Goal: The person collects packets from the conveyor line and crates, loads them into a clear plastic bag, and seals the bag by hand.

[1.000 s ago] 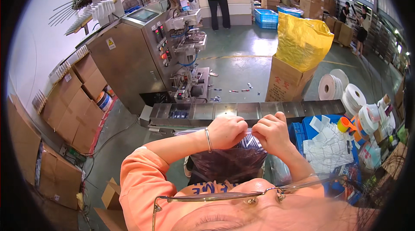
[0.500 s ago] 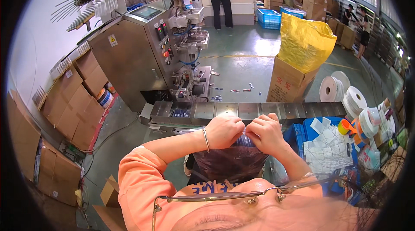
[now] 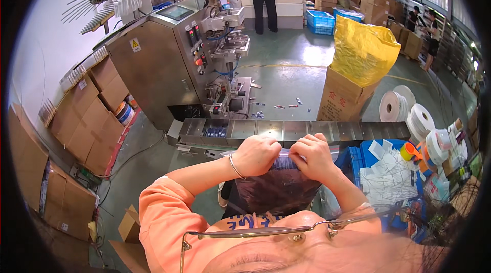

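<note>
A clear plastic bag (image 3: 279, 186) with dark reddish-brown contents stands upright in front of my body. My left hand (image 3: 255, 155), with a bangle on the wrist, pinches the left part of its top edge. At the other end of that edge, my right hand (image 3: 312, 158) grips with bent fingers. Between the hands a strip of clear film shows, with something bluish under it. Just beyond my knuckles runs a metal compartment conveyor (image 3: 296, 131). Small blue packets (image 3: 215, 132) lie in a compartment toward its left end.
A steel packing machine (image 3: 153, 63) rises at the left beyond the conveyor. Beyond its right part stands a carton (image 3: 340, 99) with a yellow sack (image 3: 363, 50). At right are a blue crate (image 3: 350, 163) and white film rolls (image 3: 391, 107). Stray packets (image 3: 286, 106) lie on the floor.
My hands have drawn apart along the bag's top edge, the left one moving left. More of the edge and the dark contents now show between them.
</note>
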The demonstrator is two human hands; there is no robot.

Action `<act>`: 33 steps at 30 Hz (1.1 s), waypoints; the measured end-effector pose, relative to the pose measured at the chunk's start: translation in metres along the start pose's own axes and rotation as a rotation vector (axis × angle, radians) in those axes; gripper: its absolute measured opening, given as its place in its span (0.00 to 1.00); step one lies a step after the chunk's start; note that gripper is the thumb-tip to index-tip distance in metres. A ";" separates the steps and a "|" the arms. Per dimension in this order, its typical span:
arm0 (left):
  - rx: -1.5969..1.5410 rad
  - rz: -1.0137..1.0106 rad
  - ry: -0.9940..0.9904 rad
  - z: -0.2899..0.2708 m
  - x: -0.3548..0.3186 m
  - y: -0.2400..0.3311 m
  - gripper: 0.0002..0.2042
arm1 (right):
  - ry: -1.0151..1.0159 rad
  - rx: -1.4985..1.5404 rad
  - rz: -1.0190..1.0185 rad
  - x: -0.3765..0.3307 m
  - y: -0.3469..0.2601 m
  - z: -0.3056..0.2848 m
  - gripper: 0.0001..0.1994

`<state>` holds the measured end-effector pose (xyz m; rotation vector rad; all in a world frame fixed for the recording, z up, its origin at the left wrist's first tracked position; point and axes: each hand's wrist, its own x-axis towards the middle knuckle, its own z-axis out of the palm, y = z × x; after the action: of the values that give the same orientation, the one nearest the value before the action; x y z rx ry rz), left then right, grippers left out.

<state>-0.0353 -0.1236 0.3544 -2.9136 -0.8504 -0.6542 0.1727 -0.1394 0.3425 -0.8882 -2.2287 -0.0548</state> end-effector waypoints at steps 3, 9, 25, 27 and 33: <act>-0.103 0.020 0.026 0.000 0.000 0.002 0.04 | 0.018 0.015 -0.012 0.004 -0.009 0.007 0.06; -0.289 0.046 0.021 0.001 -0.002 0.003 0.05 | 0.047 -0.052 -0.034 0.002 -0.016 0.008 0.06; -0.212 0.066 0.051 -0.016 -0.035 0.005 0.06 | 0.289 -0.195 0.246 -0.094 0.039 -0.088 0.05; -0.229 0.001 0.106 -0.026 -0.046 -0.007 0.07 | 0.414 -0.001 0.386 -0.094 0.051 -0.081 0.03; -0.118 0.217 0.145 -0.067 -0.040 0.017 0.05 | -0.251 0.844 0.608 -0.050 0.066 0.016 0.10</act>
<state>-0.0825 -0.1682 0.4003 -2.9553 -0.4883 -0.9097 0.2285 -0.1134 0.2850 -1.0455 -1.8019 1.2313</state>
